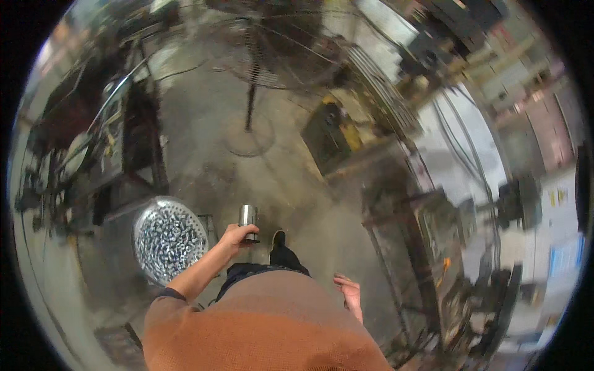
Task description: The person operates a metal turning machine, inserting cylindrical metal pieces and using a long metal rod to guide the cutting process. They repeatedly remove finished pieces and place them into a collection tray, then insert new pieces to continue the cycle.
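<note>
From where I stand, the person's left hand [237, 235] is wrapped round a shiny metal cylinder [248, 215], the thumb laid across its side close to the dark lower end; most of the bright body sticks out ahead of that hand, beyond the fingers, so the piece sits right in the grip and leads it; whether there is anything inside the cylinder I cannot tell; the right hand [348, 290] hangs well apart from the cylinder, off to the right of the left hand and nearer the body, its fingers loosely bent and a little apart

To the left of the left hand, near its forearm, is a round metal basin [200, 246] with a perforated wall, heaped with small shiny metal pieces [170, 240]; their exact shape is too small for me to make out; just right of the left hand and lower down, a dark shoe [279, 238] shows on the concrete floor [297, 191]; well ahead of the left hand stands a dark pole [250, 105] on a round base; ahead and to the right of both hands is a dark box-shaped machine [325, 141] with yellow parts
</note>
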Demonstrator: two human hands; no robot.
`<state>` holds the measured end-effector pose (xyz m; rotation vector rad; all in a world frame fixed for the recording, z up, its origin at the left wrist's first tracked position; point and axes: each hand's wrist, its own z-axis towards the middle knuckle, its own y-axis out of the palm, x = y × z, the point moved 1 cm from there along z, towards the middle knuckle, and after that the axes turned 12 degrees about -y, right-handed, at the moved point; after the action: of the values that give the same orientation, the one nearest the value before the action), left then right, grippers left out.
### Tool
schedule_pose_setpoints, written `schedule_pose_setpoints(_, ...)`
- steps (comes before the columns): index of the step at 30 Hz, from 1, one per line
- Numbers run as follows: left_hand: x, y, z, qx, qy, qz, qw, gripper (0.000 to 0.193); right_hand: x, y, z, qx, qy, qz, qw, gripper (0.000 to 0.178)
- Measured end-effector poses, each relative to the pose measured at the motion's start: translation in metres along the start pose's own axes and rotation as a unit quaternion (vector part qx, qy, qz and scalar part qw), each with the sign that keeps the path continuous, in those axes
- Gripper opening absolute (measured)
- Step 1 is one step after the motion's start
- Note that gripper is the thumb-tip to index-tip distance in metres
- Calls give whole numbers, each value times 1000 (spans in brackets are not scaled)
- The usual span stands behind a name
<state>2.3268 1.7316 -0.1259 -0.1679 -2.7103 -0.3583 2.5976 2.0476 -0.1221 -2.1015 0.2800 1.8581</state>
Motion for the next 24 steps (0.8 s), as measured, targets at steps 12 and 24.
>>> schedule_pose_setpoints(12, 50, -62, 6, 154, 70, -323, 931, 31, -45, 103, 312, -277, 66, -99, 954, 41)
schedule_pose_setpoints(24, 120, -165, 0, 188, 117, -466, 857, 33, -91, 392, 469, -534, -76, -32, 842, 44)
